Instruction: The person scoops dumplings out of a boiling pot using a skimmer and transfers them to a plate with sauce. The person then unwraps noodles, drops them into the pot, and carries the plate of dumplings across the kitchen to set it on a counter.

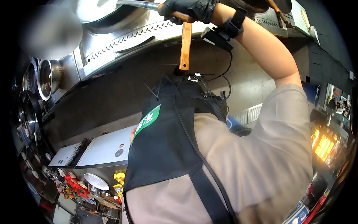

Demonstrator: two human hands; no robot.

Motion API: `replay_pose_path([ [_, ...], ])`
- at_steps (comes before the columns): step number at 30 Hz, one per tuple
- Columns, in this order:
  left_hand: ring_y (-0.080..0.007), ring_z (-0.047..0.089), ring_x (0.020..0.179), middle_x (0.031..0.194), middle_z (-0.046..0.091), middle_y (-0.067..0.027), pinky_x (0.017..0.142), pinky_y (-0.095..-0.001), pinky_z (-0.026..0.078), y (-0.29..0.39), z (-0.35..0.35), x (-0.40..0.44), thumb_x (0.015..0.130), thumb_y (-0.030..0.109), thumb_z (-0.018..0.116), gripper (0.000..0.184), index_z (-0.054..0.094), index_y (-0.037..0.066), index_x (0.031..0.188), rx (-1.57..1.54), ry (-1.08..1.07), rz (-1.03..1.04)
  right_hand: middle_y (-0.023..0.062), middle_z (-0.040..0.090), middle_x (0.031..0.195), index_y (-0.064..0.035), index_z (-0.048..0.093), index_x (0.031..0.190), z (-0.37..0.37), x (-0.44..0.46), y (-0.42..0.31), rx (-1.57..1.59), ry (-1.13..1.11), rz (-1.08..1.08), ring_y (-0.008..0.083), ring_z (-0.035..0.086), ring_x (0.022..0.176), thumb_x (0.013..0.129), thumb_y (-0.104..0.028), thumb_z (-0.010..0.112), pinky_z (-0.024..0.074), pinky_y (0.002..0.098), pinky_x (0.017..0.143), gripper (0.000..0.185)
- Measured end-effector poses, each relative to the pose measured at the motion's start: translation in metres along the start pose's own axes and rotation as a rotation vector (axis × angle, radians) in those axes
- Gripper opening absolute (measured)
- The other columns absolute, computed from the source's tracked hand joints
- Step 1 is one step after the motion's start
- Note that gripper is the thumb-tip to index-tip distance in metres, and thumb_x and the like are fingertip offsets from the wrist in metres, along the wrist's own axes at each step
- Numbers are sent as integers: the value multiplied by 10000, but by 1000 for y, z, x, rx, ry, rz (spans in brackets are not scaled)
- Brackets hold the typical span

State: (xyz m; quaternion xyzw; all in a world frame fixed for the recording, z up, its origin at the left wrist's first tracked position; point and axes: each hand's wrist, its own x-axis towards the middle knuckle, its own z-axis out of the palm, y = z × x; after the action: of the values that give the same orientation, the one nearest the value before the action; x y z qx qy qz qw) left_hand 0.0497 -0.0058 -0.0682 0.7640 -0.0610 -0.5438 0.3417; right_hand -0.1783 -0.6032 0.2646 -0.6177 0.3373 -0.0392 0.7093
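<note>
My right hand (190, 10), in a black glove, is closed round the wooden grip of a long utensil (140, 4). Its metal shaft runs left toward a wok (115, 16) at the top of the view; the utensil's far end cannot be made out. Just below the glove, a second wooden handle (185, 46) points down over the front edge of the stove (130, 41). What this handle belongs to is hidden behind the glove. My left hand is not seen; only a sliver of skin shows beside the black apron (164, 149).
Metal pots (50, 78) stand at the left. A white oval plate (96, 181) lies among ingredients at the lower left, near white-fronted cabinets (106, 147). More woks (253, 5) sit at the upper right. Cables (227, 80) hang by the apron. A blurred round patch covers the upper left.
</note>
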Motion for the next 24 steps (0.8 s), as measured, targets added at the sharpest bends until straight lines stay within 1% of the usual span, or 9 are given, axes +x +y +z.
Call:
replay_pose_path([
  [5, -112, 581, 794, 832, 630, -28, 717, -281, 471, -10, -42, -12, 918, 121, 502, 116, 599, 67, 951, -88, -17, -14, 45, 558, 585, -34, 598, 724, 47, 10, -12, -20, -19, 19, 146, 522, 486, 859, -228, 571, 408, 275, 445, 238],
  [7, -111, 581, 795, 832, 630, -24, 718, -283, 470, -21, -55, -20, 918, 119, 501, 111, 597, 72, 946, -193, 35, 4, 39, 567, 735, 12, 617, 967, 54, -10, -24, -373, -227, -477, 105, 528, 659, 920, -233, 496, 459, 255, 603, 277],
  [8, -121, 586, 790, 840, 628, -12, 696, -283, 470, -26, -59, -35, 917, 145, 513, 80, 577, 106, 944, -285, 103, 9, 51, 610, 655, -40, 655, 886, 56, -8, -26, -726, -196, -955, 159, 592, 597, 862, -238, 529, 481, 288, 564, 236],
  [11, -135, 599, 798, 879, 620, -9, 681, -319, 473, -37, -78, -62, 910, 193, 523, 77, 557, 148, 963, -6, 53, 137, 51, 604, 764, -45, 611, 1057, 85, -23, -40, -493, -151, -733, 148, 569, 671, 913, -159, 501, 480, 272, 629, 214],
  [13, -157, 605, 792, 883, 621, -33, 660, -321, 486, -61, -92, -86, 897, 162, 509, 141, 556, 106, 1018, -54, 110, 57, 42, 579, 854, 2, 571, 1117, 118, -51, -71, -449, -105, -877, 125, 543, 760, 937, -142, 495, 470, 257, 687, 243],
  [16, -156, 607, 761, 870, 634, -53, 603, -319, 493, -125, -92, -108, 853, 138, 541, 197, 581, 75, 1036, -201, 134, -57, 51, 574, 905, 16, 566, 1129, 161, -89, -99, -305, -35, -640, 103, 524, 748, 933, -124, 498, 454, 231, 665, 250],
  [19, -141, 600, 702, 815, 638, -27, 592, -312, 496, -162, -71, -159, 855, 183, 551, 164, 607, 80, 969, -173, 134, -23, 54, 602, 879, 30, 571, 1127, 141, -112, -106, 218, -176, -462, 98, 544, 730, 915, -109, 514, 465, 219, 656, 260],
  [21, -138, 591, 676, 790, 629, -32, 581, -294, 489, -175, -49, -189, 852, 181, 533, 155, 610, 76, 935, -190, 219, -56, 64, 612, 771, 42, 580, 1073, 94, -102, -104, 708, -249, -59, 91, 574, 634, 907, -122, 508, 480, 188, 560, 244],
  [24, -133, 573, 620, 758, 614, -35, 526, -283, 462, -194, -6, -203, 852, 183, 530, 148, 609, 71, 907, -271, 273, -18, 42, 578, 830, 3, 578, 1011, 41, -82, -125, 91, -193, -186, 80, 534, 735, 904, -123, 509, 459, 213, 642, 179],
])
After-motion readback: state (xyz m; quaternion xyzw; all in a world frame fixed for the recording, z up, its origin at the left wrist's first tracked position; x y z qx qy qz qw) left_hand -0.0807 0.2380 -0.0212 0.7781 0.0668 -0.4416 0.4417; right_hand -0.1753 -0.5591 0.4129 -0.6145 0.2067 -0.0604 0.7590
